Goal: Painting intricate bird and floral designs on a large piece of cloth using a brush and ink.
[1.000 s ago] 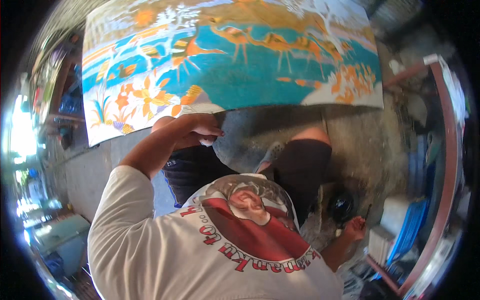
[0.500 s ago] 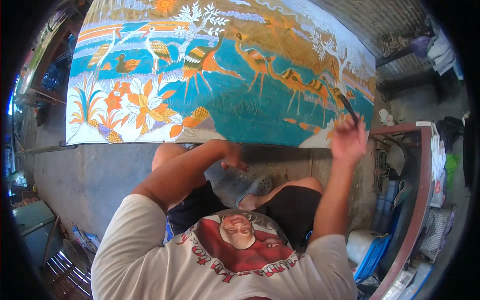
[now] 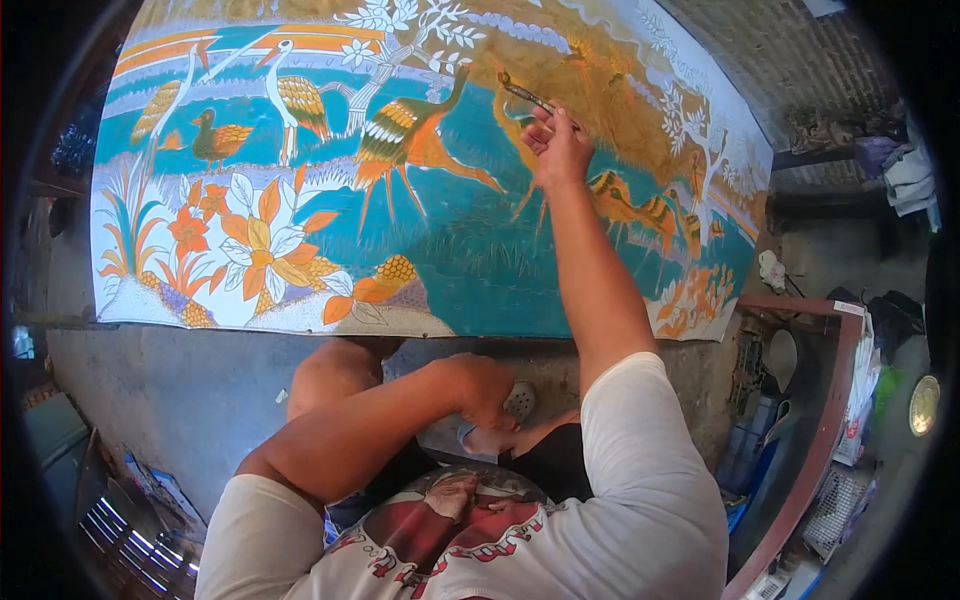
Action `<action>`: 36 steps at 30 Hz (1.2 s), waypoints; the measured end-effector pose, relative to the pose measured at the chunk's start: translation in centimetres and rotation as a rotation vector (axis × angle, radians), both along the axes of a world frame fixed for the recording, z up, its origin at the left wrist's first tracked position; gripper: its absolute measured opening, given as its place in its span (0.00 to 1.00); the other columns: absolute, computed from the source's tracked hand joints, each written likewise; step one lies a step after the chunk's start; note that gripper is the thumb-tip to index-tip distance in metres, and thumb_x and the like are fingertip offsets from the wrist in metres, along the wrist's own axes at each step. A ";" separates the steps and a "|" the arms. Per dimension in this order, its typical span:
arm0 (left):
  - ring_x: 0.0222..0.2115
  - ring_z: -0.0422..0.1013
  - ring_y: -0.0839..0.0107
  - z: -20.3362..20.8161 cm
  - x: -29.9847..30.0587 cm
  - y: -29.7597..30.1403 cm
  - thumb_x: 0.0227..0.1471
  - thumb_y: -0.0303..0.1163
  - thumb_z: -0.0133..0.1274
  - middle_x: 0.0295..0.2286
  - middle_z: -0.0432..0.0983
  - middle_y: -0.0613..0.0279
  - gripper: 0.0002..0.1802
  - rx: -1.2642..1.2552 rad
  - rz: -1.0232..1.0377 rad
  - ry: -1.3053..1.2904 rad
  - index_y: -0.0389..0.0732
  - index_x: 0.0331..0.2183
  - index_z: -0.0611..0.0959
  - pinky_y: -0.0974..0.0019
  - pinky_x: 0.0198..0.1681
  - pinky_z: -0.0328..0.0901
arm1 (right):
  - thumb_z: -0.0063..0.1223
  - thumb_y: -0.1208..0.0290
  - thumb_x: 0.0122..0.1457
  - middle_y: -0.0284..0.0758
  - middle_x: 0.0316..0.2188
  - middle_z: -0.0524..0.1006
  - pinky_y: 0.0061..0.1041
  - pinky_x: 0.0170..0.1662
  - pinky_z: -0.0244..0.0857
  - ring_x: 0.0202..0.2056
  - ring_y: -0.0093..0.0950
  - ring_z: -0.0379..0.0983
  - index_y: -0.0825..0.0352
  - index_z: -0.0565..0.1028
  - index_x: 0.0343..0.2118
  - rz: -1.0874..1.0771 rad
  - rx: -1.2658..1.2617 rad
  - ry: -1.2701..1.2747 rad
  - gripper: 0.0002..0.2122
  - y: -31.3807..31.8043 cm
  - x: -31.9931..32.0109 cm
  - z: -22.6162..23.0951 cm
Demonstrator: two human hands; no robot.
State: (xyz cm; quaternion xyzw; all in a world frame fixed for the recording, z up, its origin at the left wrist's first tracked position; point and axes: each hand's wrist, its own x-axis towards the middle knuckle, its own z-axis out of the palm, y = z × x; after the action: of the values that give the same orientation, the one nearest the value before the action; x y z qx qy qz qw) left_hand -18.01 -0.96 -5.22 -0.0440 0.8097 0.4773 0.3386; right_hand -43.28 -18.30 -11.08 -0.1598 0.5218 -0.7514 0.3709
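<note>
A large canvas (image 3: 485,265) painted with long-legged birds, flowers and teal water stretches out in front of me. My right hand (image 3: 562,150) is over its upper middle, fingers pinched round a slim dark paintbrush (image 3: 530,97). The brush points up and left, its tip by the head of an orange and brown bird; whether it touches the surface I cannot tell. To the left stands a bigger striped bird (image 3: 400,125). My left hand (image 3: 485,393) hangs over my lap below the canvas edge, its fingers turned down and mostly hidden.
A reddish-brown frame (image 3: 825,440) runs along the right, with papers and bags beside it. Behind it hang cloths (image 3: 908,180). Corrugated sheeting (image 3: 800,70) rises at the far right. Slatted bamboo (image 3: 130,535) lies at the lower left. My foot in a grey clog (image 3: 520,400) rests below the canvas.
My right hand has moved left and farther up the canvas with the paintbrush, from the right-hand birds to the middle. My left hand has dropped lower over my lap. The view has shifted.
</note>
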 end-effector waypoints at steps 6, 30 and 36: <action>0.33 0.79 0.45 -0.4 0.6 0.2 0.51 0.59 0.56 0.25 0.82 0.45 0.31 -0.043 0.018 0.115 0.35 0.26 0.87 0.48 0.39 0.72 | 0.50 0.67 0.68 0.42 0.41 0.81 0.31 0.29 0.78 0.26 0.29 0.78 0.68 0.73 0.53 0.008 0.027 0.032 0.15 -2.1 -0.1 -1.8; 0.31 0.80 0.47 1.0 0.1 0.0 0.50 0.57 0.56 0.22 0.82 0.49 0.30 -0.020 -0.016 0.061 0.36 0.23 0.87 0.49 0.39 0.73 | 0.51 0.66 0.68 0.43 0.39 0.82 0.28 0.27 0.77 0.23 0.25 0.77 0.69 0.75 0.51 0.007 0.056 0.162 0.14 -1.0 0.1 -2.7; 0.31 0.80 0.47 0.8 0.1 0.0 0.50 0.57 0.56 0.23 0.82 0.49 0.30 -0.026 -0.028 0.055 0.36 0.23 0.87 0.48 0.39 0.73 | 0.50 0.68 0.69 0.43 0.39 0.83 0.27 0.25 0.77 0.22 0.24 0.77 0.70 0.76 0.49 -0.042 0.033 0.177 0.13 -1.5 -0.5 -2.1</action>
State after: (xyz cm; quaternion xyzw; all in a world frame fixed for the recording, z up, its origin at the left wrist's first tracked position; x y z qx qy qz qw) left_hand -17.88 -0.94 -4.45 -0.0236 0.8254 0.4630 0.3222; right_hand -43.74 -19.79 -13.23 -0.2085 0.5681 -0.7332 0.3102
